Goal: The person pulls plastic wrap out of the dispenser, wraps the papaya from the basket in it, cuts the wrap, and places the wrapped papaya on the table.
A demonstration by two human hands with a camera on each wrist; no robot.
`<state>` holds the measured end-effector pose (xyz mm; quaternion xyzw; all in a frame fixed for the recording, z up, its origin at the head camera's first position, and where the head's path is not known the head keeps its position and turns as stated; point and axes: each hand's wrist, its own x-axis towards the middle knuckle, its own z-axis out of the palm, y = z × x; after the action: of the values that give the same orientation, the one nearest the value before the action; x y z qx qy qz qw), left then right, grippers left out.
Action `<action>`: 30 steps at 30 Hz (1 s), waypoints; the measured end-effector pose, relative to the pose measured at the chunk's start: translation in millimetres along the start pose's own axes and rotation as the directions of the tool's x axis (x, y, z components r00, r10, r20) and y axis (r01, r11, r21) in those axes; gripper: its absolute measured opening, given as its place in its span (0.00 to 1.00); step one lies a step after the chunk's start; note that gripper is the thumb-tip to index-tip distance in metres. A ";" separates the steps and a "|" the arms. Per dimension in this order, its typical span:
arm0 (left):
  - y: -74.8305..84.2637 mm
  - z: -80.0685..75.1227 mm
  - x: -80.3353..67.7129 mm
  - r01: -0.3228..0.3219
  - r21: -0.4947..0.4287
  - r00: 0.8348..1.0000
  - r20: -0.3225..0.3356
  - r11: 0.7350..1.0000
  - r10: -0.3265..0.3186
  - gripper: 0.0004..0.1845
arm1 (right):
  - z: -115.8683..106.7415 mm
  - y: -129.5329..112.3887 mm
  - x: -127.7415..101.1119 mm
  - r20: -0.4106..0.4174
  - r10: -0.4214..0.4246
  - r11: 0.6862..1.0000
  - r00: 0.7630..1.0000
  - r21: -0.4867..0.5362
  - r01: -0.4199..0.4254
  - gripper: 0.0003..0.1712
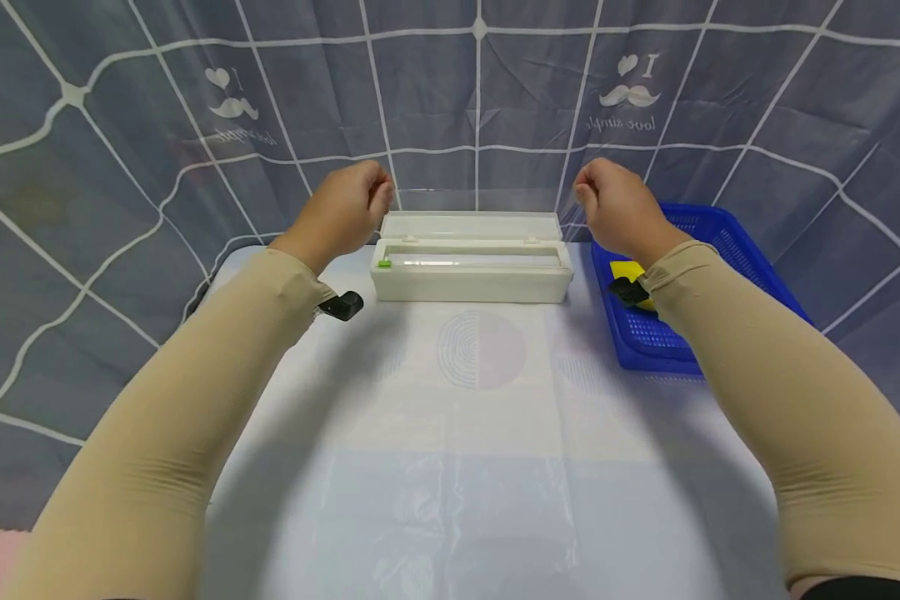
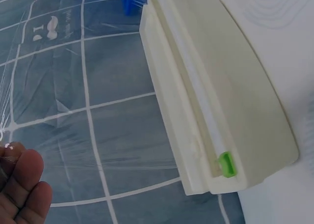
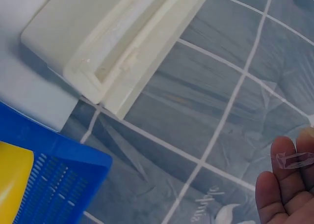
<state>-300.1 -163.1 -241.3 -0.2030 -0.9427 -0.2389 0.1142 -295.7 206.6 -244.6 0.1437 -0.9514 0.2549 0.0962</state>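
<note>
A sheet of clear cling film (image 2: 122, 160) stretches between my two raised hands, above and behind the white cling film dispenser (image 1: 472, 286). My left hand (image 1: 345, 208) pinches one end of the film with curled fingers, over the dispenser's left side. At the other end, my right hand (image 1: 621, 207) grips the film, and a crumpled bit of it (image 3: 289, 160) shows across the fingers. The dispenser's lid (image 1: 468, 225) is tipped back, away from me. A green slide cutter (image 1: 383, 263) sits at the left end of its slot.
At the right stands a blue plastic basket (image 1: 645, 357), partly under my right forearm, with a yellow object (image 3: 14, 180) in it. A white patterned cloth (image 1: 450, 500) covers the table. Behind hangs a grey curtain (image 1: 435, 92) with white lines.
</note>
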 end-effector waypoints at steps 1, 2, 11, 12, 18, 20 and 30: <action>1.4 -1.5 -0.6 -0.006 0.007 1.000 -0.002 1.000 0.006 0.16 | -1.6 -0.3 -0.4 -0.002 0.002 1.000 1.000 0.003 -0.002 0.18; 2.5 -2.6 -1.1 -0.011 0.011 1.000 -0.006 1.000 0.011 0.16 | -3.2 -0.7 -0.9 -0.007 0.001 1.000 1.000 0.005 -0.001 0.18; 14.4 -13.3 -5.8 0.034 -0.046 0.999 0.001 0.998 -0.034 0.11 | -13.0 -6.0 -7.8 -0.037 -0.027 1.000 0.999 0.010 0.028 0.18; 15.8 -14.4 -6.4 0.046 -0.048 0.999 -0.002 0.998 -0.046 0.10 | -14.2 -6.9 -8.9 -0.040 -0.032 0.999 0.999 0.009 0.033 0.18; 23.1 -23.3 -10.7 0.045 -0.051 0.999 -0.029 0.998 -0.046 0.09 | -21.3 -11.2 -17.5 -0.077 -0.066 0.998 0.995 0.005 0.067 0.17; 24.7 -27.1 -12.2 0.032 -0.043 0.999 -0.027 0.999 -0.033 0.09 | -23.3 -12.7 -21.4 -0.090 -0.077 0.997 0.993 0.004 0.078 0.16; 29.5 -48.7 -26.2 -0.058 0.047 0.998 -0.008 0.997 0.058 0.08 | -31.0 -19.6 -35.0 -0.159 -0.144 0.989 0.977 -0.007 0.145 0.15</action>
<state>-258.0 -172.2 -195.6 -0.2264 -0.9412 -0.2143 0.1303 -253.1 214.2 -218.2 0.1920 -0.9271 0.2600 0.1899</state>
